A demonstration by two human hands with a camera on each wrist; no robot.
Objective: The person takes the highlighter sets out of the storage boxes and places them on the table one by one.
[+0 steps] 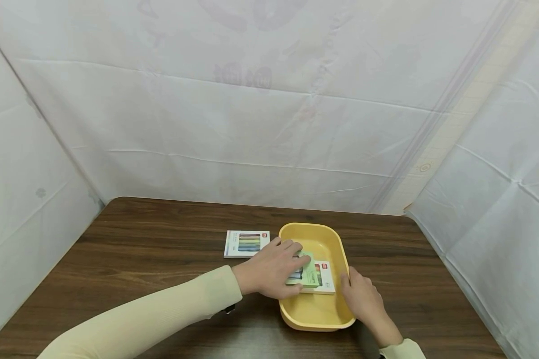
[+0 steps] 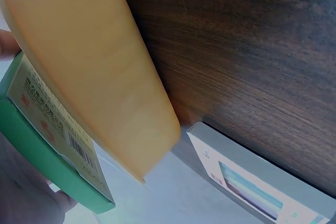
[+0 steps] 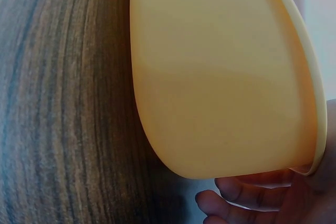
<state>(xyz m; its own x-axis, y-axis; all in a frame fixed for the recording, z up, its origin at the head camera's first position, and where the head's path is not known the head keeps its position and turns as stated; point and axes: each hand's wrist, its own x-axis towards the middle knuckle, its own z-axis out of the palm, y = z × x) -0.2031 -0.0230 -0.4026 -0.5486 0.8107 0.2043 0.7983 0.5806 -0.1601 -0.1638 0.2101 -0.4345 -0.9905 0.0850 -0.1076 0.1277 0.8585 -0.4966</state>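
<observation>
My left hand (image 1: 276,269) grips a green box (image 1: 312,274) from above, over the yellow plastic basin (image 1: 314,313). The left wrist view shows the green box (image 2: 58,140) tilted beside the basin's wall (image 2: 100,51), with printed text and a barcode on its side. Inside the basin, a white box (image 1: 327,281) with a red label lies partly hidden under the green one. On the basin's right side, my right hand (image 1: 366,296) holds the rim, thumb over the inner edge; its other fingers (image 3: 257,195) show beneath the rim in the right wrist view.
Left of the basin, a flat white box (image 1: 231,244) with a window showing coloured sticks lies on the dark wooden table (image 1: 161,239). White sheeting (image 1: 251,124) hangs behind the table and along both sides.
</observation>
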